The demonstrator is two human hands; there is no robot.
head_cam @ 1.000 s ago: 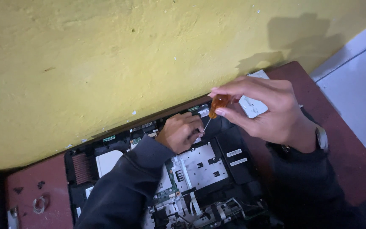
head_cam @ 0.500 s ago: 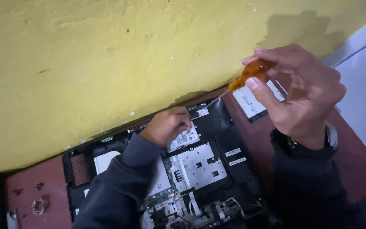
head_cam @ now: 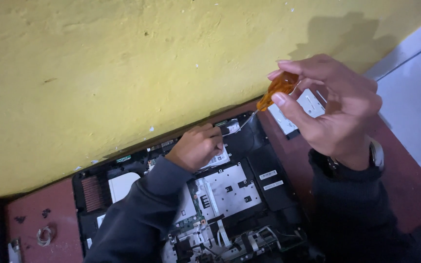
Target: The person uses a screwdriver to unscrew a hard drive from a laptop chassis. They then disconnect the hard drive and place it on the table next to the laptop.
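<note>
Right hand (head_cam: 334, 114), raised above the opened laptop (head_cam: 230, 195), grasps an orange-handled screwdriver (head_cam: 275, 92) in its fingers. Left hand (head_cam: 196, 146), fingers curled, rests on the laptop's internals on the reddish worktop (head_cam: 45, 214).

An opened laptop (head_cam: 230, 195) is lying at lower centre on a table (head_cam: 405, 195), below the wall (head_cam: 123, 63). The left hand (head_cam: 197, 146) is resting on it; the right hand (head_cam: 332, 109) is holding a screwdriver (head_cam: 276, 90) at upper right.
</note>
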